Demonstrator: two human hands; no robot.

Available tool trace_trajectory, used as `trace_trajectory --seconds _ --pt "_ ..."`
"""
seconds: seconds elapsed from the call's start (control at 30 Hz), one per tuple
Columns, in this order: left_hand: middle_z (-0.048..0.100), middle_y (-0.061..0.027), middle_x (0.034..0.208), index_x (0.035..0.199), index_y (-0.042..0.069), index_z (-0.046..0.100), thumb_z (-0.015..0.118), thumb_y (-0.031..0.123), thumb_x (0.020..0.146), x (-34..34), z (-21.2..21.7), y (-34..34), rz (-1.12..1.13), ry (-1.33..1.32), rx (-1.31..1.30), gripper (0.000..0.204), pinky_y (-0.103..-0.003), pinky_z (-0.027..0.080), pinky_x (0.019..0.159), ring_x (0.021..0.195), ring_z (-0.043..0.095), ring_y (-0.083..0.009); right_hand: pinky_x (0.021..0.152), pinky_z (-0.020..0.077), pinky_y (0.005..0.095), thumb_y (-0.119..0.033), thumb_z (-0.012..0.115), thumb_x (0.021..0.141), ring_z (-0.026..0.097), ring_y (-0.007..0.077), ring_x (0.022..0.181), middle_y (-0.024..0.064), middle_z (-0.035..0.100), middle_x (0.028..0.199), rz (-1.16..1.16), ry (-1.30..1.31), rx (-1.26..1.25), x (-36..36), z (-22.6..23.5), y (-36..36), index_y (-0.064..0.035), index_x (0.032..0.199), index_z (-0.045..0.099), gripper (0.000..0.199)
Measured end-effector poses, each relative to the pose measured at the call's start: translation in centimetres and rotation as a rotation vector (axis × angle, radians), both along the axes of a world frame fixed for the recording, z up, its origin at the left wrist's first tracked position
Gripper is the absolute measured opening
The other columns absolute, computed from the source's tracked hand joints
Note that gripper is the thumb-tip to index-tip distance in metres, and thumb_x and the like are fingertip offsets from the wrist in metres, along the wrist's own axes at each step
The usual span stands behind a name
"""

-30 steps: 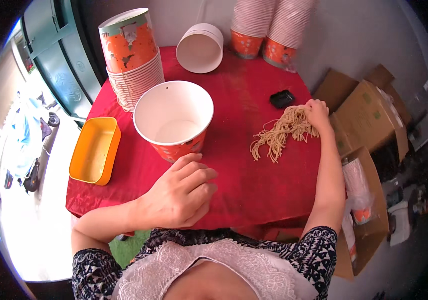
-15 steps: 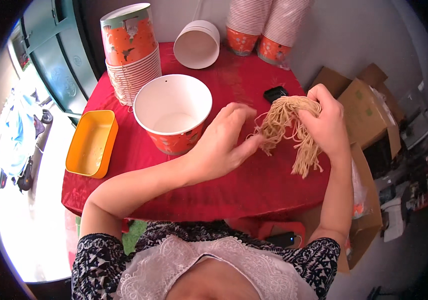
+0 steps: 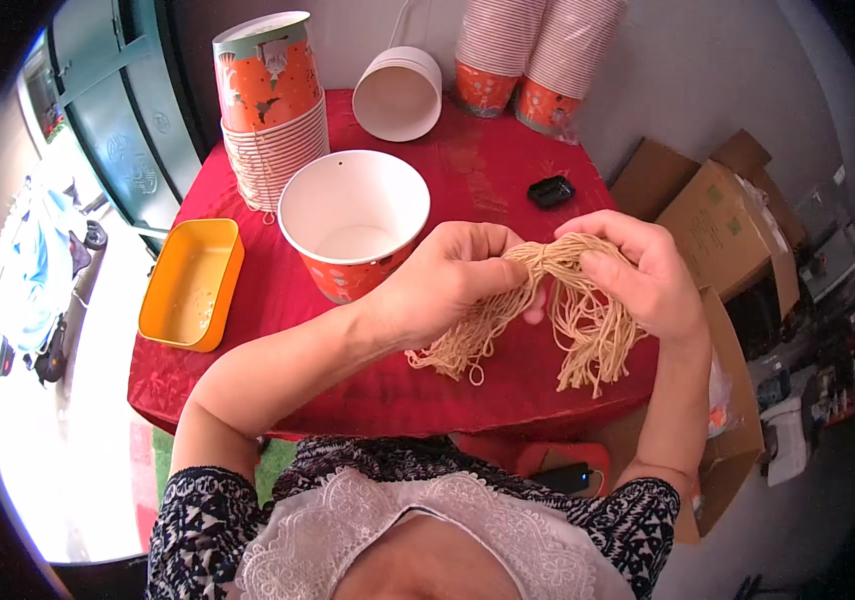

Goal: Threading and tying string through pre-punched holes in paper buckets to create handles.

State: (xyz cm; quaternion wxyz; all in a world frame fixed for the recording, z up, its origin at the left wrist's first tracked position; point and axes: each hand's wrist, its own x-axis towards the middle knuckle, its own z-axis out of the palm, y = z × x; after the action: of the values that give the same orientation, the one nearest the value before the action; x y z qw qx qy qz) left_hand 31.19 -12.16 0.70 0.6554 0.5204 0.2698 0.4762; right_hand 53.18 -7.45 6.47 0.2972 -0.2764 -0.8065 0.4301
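Holding a thick bunch of thin tan strings (image 3: 598, 335) takes both hands here. The left hand (image 3: 458, 280) pinches it with thumb and fingers just on one side of the narrow part, where the strings come close together. The right hand (image 3: 648, 280) grips the other side, with its thumb on top of the strings. So both hands are closed on the same bunch, and the narrow part sits between them.

The bunch is to the right of the round, deep paper bucket (image 3: 353, 205), which is white inside and orange outside, and a bit closer to the person. Its long way goes side to side, from hand to hand, bent over like a bridge. One loose tail hangs below the left hand and the other below the right hand, both pointing toward the person. I cannot tell if the tail ends touch the shiny red cloth (image 3: 488, 190).

The left hand is nearer to the bucket, in the space between it and the narrow part. The right hand is farther out to the bucket's right. A small black plastic dish (image 3: 552, 192) also sits right of the bucket, and the yellow tub (image 3: 198, 275) with round corners sits left of it.
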Motion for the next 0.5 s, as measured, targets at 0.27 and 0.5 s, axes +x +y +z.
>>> trace_trajectory --seconds 0.27,0.5 --pt "0.063 -0.0077 0.076 0.104 -0.005 0.058 0.056 0.008 0.093 -1.0 -0.4 0.2 -0.218 -0.102 -0.101 0.017 -0.021 0.047 0.051 0.058 0.059 -0.0099 0.062 0.0502 0.0248 -0.024 0.070 0.091 0.063 0.0096 0.073 0.0041 0.070 0.093 0.373 -0.090 0.067 0.5 -1.3 0.6 0.0058 0.108 0.064 0.035" --pt "0.055 -0.0007 0.061 0.090 -0.003 0.061 0.068 0.012 0.087 -1.4 -2.1 -0.7 -0.291 0.525 -0.087 0.016 -0.025 0.042 0.045 0.053 0.054 -0.0082 0.065 0.0505 0.0363 -0.004 0.065 0.074 0.066 0.0269 0.072 0.0145 0.066 0.079 -0.002 -0.436 0.407 2.2 -1.1 1.6 -0.0028 0.086 0.068 0.013"
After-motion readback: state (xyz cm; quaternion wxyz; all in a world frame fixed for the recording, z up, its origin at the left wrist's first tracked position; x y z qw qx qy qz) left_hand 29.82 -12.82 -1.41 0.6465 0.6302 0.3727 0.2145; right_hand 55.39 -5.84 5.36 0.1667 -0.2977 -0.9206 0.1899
